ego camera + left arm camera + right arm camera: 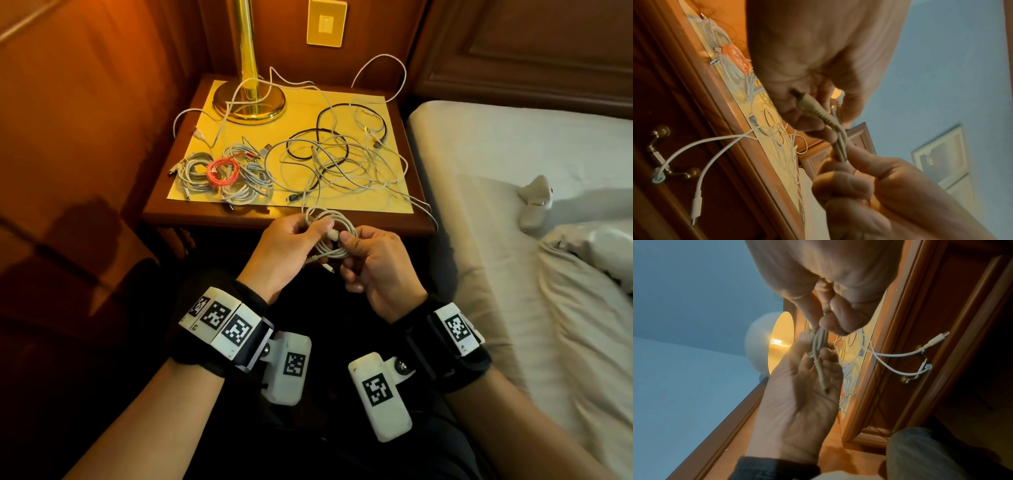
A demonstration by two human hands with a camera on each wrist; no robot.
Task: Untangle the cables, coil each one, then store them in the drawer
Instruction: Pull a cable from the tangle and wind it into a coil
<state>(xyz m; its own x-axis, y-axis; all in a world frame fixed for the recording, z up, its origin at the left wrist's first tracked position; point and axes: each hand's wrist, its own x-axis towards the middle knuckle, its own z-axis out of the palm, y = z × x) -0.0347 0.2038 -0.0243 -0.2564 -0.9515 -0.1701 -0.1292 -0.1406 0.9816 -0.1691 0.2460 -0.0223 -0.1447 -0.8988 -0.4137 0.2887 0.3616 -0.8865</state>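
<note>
In front of the nightstand I hold a small white cable coil between both hands. My left hand pinches one side of the loops, and the cable's grey plug lies against its palm. From the other side my right hand pinches the same strands. One end of it hangs down by the drawer handle. A loose tangle of white cables and a black cable lies on the nightstand top. Coiled white bundles and a pink coil lie at its front left.
A brass lamp base stands at the back left of the yellow mat, with a white cable looped around it. A bed runs along the right side. Wood panelling closes off the left and back.
</note>
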